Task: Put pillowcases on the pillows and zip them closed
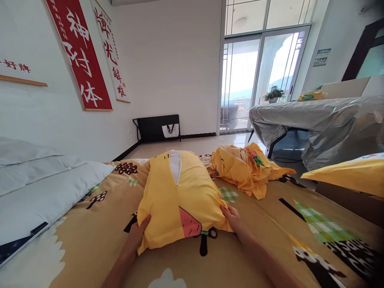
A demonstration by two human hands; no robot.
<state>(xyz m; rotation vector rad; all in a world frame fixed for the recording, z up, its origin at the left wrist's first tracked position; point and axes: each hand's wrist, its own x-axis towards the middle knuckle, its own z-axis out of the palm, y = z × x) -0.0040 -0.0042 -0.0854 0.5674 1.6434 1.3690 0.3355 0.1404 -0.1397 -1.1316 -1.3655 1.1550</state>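
Observation:
A plump yellow pillow [195, 192] lies in front of me on the patterned bedspread [186, 264]. Its cover has a partly open slit near the far end, where white inner fabric [175, 166] shows. A pink patch with dark dashes marks the near side. My left hand [139, 230] is closed on the near left corner of the pillow, thumb on top. On the near right corner, my right hand [232, 218] grips the cloth in the same way. The fingers of both hands are mostly hidden under the pillow.
Beyond the pillow to the right lies a crumpled yellow cloth [240, 168]. White pillows [54, 176] are stacked on the left. Another yellow piece [351, 172] juts in at the right edge, below a plastic-covered table [300, 112]. A black folded frame [156, 128] leans on the far wall.

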